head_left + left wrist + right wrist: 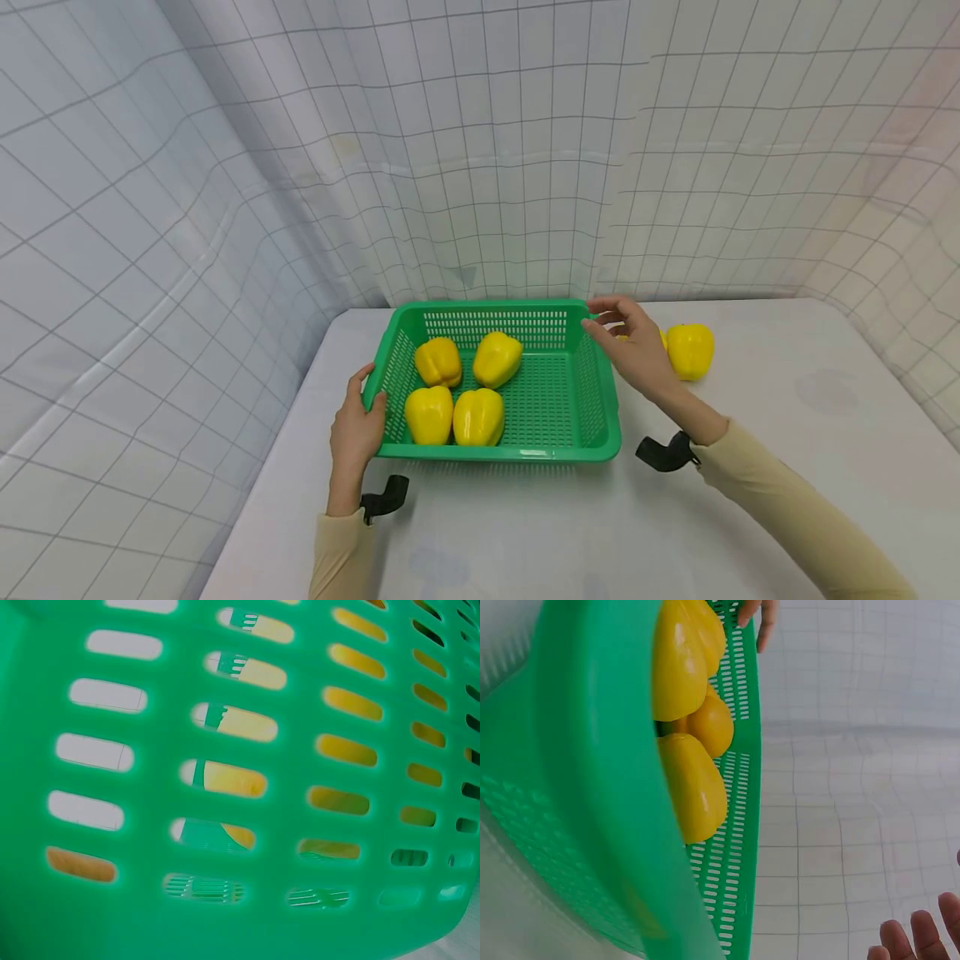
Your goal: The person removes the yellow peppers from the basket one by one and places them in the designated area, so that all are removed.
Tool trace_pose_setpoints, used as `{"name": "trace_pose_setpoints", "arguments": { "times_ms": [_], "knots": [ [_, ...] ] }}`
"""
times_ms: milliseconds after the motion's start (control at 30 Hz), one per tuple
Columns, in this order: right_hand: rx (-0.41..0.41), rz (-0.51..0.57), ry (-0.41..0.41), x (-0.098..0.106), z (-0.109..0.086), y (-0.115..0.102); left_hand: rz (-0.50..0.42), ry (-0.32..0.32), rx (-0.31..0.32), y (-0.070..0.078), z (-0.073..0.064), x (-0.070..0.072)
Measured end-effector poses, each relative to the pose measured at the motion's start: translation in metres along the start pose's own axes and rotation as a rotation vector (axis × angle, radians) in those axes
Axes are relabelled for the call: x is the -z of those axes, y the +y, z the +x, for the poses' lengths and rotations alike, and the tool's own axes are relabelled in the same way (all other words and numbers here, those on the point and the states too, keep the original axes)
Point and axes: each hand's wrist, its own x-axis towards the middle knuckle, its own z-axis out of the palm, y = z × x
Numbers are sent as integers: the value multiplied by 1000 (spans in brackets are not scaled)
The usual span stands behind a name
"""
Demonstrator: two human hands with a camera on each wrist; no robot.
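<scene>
A green plastic basket stands on the table, holding several yellow bell peppers in its left half. My left hand grips the basket's left rim, the thumb inside and the fingers along the outer wall. In the left wrist view the slotted green wall fills the picture, with yellow peppers showing through. My right hand hovers at the back right corner, its fingers loosely bent and parted. The right wrist view shows its fingertips apart from the rim.
Right of the basket, a yellow bell pepper lies on the white table. More yellow shows beside it, partly hidden behind my right hand. A white gridded curtain hangs behind the table and along both sides.
</scene>
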Motion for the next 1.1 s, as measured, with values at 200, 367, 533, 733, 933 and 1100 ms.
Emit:
{"name": "trace_pose_setpoints", "arguments": {
  "times_ms": [200,367,533,733,933,1100],
  "knots": [
    [-13,-41,-190,-16,12,13,6,9,-3,0,0,0],
    [-41,-63,-338,-30,19,4,-4,11,0,1,0,1],
    [-53,-125,-506,-45,28,0,-9,15,-1,2,-1,1],
    [-102,-206,-751,-64,37,6,-13,12,-4,2,0,0],
    [-171,-298,-927,-83,43,6,-13,14,-3,1,0,1],
    [-230,-366,-1021,-97,49,7,-15,16,-4,1,0,1]
  ]
}}
